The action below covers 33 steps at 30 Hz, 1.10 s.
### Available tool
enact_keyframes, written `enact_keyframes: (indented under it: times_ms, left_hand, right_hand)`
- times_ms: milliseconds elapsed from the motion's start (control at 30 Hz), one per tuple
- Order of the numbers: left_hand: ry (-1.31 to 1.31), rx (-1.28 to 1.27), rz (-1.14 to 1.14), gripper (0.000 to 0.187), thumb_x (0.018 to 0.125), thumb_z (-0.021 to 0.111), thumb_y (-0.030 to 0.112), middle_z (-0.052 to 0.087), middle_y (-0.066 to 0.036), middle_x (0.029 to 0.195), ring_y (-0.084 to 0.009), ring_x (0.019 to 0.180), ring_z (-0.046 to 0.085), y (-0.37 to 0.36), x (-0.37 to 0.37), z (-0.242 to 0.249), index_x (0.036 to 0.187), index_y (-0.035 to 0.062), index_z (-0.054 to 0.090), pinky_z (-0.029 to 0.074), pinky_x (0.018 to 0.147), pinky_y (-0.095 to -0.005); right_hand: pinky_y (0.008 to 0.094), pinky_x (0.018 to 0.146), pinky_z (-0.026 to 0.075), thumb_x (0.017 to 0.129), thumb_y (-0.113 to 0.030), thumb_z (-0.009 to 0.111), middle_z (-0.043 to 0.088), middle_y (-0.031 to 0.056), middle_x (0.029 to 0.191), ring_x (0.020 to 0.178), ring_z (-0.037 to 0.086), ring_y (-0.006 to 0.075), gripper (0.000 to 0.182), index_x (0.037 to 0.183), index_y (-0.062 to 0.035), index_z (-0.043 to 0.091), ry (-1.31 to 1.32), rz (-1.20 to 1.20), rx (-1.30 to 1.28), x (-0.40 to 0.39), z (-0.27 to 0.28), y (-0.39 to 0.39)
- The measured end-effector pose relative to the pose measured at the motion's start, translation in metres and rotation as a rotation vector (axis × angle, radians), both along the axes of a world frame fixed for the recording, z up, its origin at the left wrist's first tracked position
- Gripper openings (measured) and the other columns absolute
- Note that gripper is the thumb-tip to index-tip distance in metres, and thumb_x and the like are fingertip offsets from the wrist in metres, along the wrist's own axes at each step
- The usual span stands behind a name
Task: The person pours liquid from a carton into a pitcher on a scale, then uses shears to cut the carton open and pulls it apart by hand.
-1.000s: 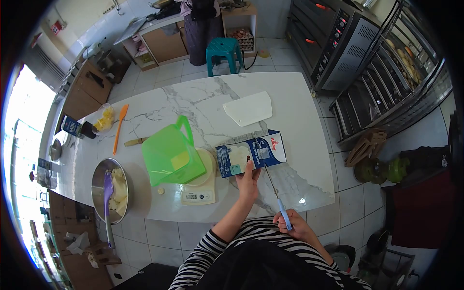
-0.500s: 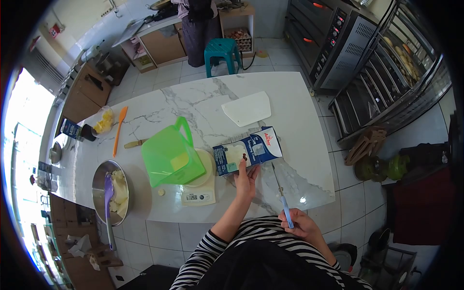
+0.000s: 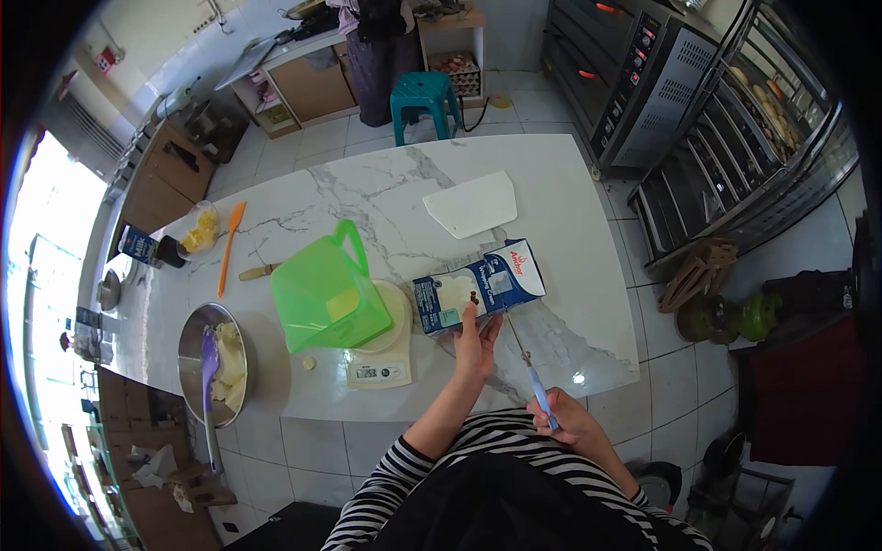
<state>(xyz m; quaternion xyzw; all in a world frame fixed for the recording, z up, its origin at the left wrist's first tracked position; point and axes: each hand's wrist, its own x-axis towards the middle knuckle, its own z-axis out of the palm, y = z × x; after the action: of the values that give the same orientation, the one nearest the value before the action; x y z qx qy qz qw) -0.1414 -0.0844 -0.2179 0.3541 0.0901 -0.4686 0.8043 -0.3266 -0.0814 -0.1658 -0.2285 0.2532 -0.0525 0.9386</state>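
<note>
A blue and white Anchor whipping cream carton lies on its side, its broad face up. My left hand grips its near edge, thumb on top and fingers underneath. Close to my waist, my right hand is closed around the light-blue handle of a tool with a long thin metal blade. The blade points away from me, its tip right at the carton's near edge beside my left fingertips. Left of the carton, a green pitcher rests on a white digital kitchen scale.
A steel bowl at the table's left holds pale cream and a purple spatula. A white scraper board lies beyond the carton. An orange spatula is at the far left. Past the table stand a teal stool and a person.
The carton and my left hand have shifted slightly right. The blade has swung left, its tip now meeting the carton's near edge in this view.
</note>
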Motion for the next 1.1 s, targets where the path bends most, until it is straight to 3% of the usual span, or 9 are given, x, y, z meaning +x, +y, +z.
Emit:
enact_keyframes:
  times_ms: [367, 667, 933, 1033, 1100]
  left_hand:
    - [0.079, -0.002, -0.012, 0.038, 0.077, 0.056, 0.025, 0.052, -0.008, 0.095, -0.0197, 0.084, 0.054, 0.002, 0.005, -0.002, 0.106, 0.0065, 0.041, 0.048, 0.077, -0.0316]
    - [0.106, -0.006, -0.022, 0.038, 0.077, 0.055, 0.024, 0.050, -0.008, 0.097, -0.0194, 0.088, 0.052, 0.002, 0.005, 0.008, 0.107, 0.0059, 0.039, 0.048, 0.078, -0.0317]
    - [0.170, -0.019, -0.105, 0.039, 0.077, 0.056, 0.022, 0.046, -0.008, 0.102, -0.0200, 0.089, 0.050, 0.004, 0.009, 0.011, 0.107, 0.0056, 0.039, 0.047, 0.079, -0.0333]
    - [0.181, -0.005, -0.121, 0.040, 0.076, 0.057, 0.022, 0.046, -0.008, 0.101, -0.0210, 0.091, 0.050, 0.005, 0.007, 0.017, 0.108, 0.0057, 0.039, 0.047, 0.080, -0.0326]
    - [0.155, -0.042, -0.097, 0.040, 0.077, 0.057, 0.020, 0.046, -0.008, 0.103, -0.0210, 0.091, 0.051, 0.006, 0.005, 0.015, 0.109, 0.0060, 0.038, 0.046, 0.081, -0.0309]
  right_hand:
    - [0.0180, 0.041, 0.030, 0.063, -0.044, 0.065, 0.045, -0.0003, 0.056, 0.048, 0.039, 0.0059, 0.042, 0.066, -0.0051, 0.049, 0.102, 0.052, -0.113, -0.006, -0.009, -0.001]
    - [0.0180, 0.040, 0.028, 0.064, -0.042, 0.066, 0.045, -0.0003, 0.056, 0.047, 0.038, 0.0057, 0.041, 0.065, -0.0038, 0.050, -0.019, -0.017, -0.061, -0.001, -0.008, 0.005]
    - [0.0162, 0.044, 0.037, 0.057, -0.045, 0.070, 0.050, -0.0004, 0.058, 0.047, 0.044, 0.0049, 0.048, 0.069, -0.0011, 0.055, 0.064, -0.015, -0.230, 0.000, -0.016, 0.008]
    - [0.0194, 0.042, 0.029, 0.055, -0.044, 0.070, 0.046, -0.0009, 0.058, 0.046, 0.039, 0.0060, 0.047, 0.068, -0.0022, 0.052, 0.046, -0.033, -0.214, 0.002, -0.013, 0.008]
    - [0.0184, 0.041, 0.030, 0.056, -0.042, 0.072, 0.048, -0.0008, 0.057, 0.046, 0.041, 0.0053, 0.046, 0.066, -0.0016, 0.053, 0.049, -0.025, -0.226, 0.002, -0.012, 0.005]
